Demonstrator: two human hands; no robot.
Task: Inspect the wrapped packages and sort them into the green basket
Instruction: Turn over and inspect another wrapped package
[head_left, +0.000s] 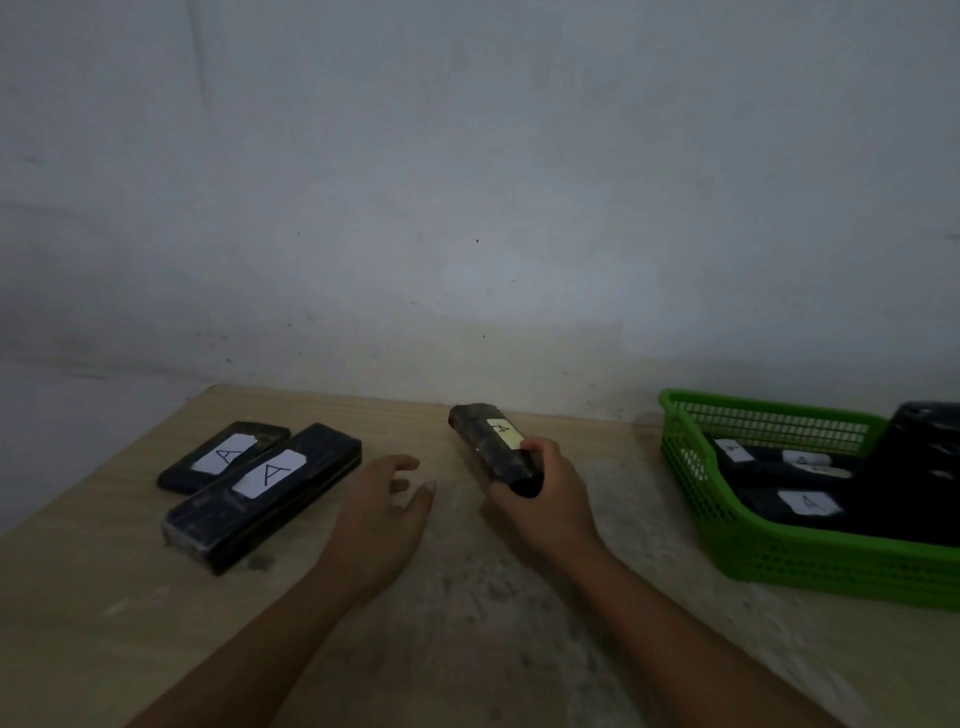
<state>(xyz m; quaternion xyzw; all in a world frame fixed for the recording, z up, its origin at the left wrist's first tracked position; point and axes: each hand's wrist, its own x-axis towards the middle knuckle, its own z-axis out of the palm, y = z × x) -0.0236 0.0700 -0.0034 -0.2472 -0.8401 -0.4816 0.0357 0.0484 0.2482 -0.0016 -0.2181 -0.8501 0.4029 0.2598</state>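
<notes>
Dim light here, a grey-blue cast over everything. The wall (467, 182) is brightest mid-frame and darkens toward the left and the corners. Soft shadow sits along the table's (467, 649) far edge. Wide-angle bending shows at the sides, and detail is soft and grainy throughout.

We find ourselves in a bare, dimly lit back room that serves as a makeshift sorting station rather than a home or shop floor. A scuffed, unpainted grey wall (467, 182) fills most of the view, and a worn plywood table (467, 597) with a stained, dusty top is pushed against it. Black-wrapped packages (262, 486) bearing handwritten paper labels lie near the table's left edge, while a green plastic basket (737, 540) holding more of them sits at its right edge. We see no furnishings beyond these.
</notes>
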